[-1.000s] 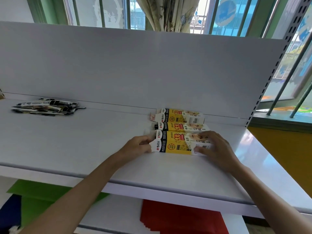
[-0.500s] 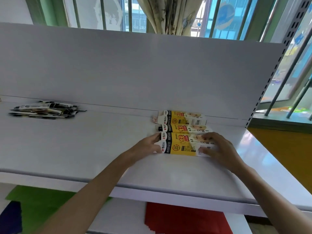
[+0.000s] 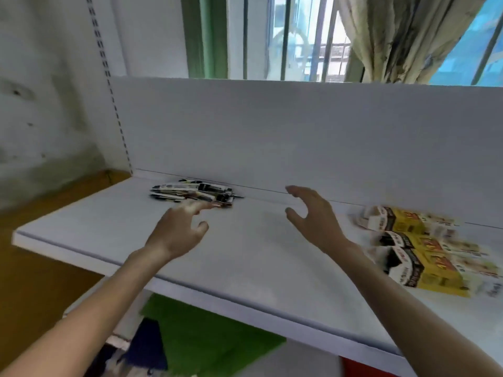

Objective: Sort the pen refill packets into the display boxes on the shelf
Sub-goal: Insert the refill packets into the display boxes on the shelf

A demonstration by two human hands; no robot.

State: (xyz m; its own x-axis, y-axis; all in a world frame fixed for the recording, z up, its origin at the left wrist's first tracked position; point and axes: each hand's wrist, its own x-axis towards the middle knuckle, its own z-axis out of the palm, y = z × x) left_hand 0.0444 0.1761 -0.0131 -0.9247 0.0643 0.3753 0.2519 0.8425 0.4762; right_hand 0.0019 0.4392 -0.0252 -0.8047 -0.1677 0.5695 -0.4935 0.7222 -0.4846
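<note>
A loose pile of black-and-white pen refill packets [image 3: 192,192] lies at the back left of the white shelf [image 3: 258,268]. My left hand [image 3: 178,231] hovers just in front of the pile, fingers spread, fingertips close to its near edge. My right hand [image 3: 315,216] is open in the air to the right of the pile, holding nothing. Three yellow display boxes lie flat side by side at the right: the rear one [image 3: 402,220], the middle one [image 3: 430,244] and the front one [image 3: 432,272]. Both hands are apart from the boxes.
A white back panel [image 3: 299,137] rises behind the shelf, with a slotted upright [image 3: 114,104] at its left end. Barred windows and a curtain [image 3: 394,36] stand behind. Green [image 3: 206,338], blue and red sheets lie on the level below the shelf edge.
Both hands let go of the front display box and moved left toward the packet pile. The view swung left, so the boxes now sit at the right edge.
</note>
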